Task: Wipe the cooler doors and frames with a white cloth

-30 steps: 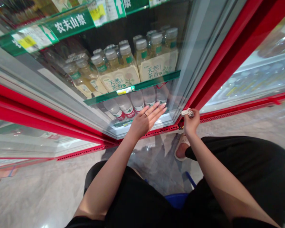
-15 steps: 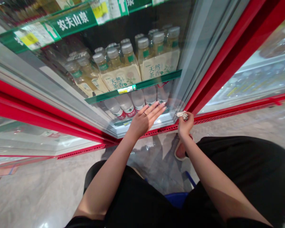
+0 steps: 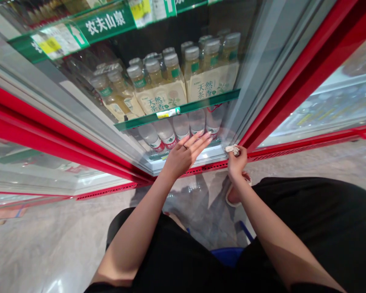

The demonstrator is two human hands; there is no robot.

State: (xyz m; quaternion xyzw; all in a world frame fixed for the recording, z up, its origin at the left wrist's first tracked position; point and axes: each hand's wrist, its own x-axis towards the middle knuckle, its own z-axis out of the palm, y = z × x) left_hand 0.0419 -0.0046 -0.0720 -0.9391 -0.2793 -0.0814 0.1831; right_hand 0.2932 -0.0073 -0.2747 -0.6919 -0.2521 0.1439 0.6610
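My left hand (image 3: 185, 154) lies flat with fingers stretched out against the glass door (image 3: 201, 134) of a red-framed drinks cooler, low down near its bottom edge. My right hand (image 3: 237, 162) is closed on a small crumpled white cloth or tissue (image 3: 232, 149) and presses it at the door's lower right corner, beside the red frame (image 3: 280, 101). Behind the glass, tea bottles (image 3: 171, 81) with pale labels stand on a green-edged shelf. Water bottles (image 3: 183, 128) with red labels sit on the shelf below.
A second cooler door (image 3: 338, 101) stands to the right and another (image 3: 33, 171) to the left. My black-clothed legs and a sandalled foot (image 3: 233, 195) are over the grey floor. Something blue (image 3: 228, 254) shows between my knees.
My right hand has slid the white wad leftward along the door's bottom corner, closer to my left hand. The left hand stays flat on the glass.
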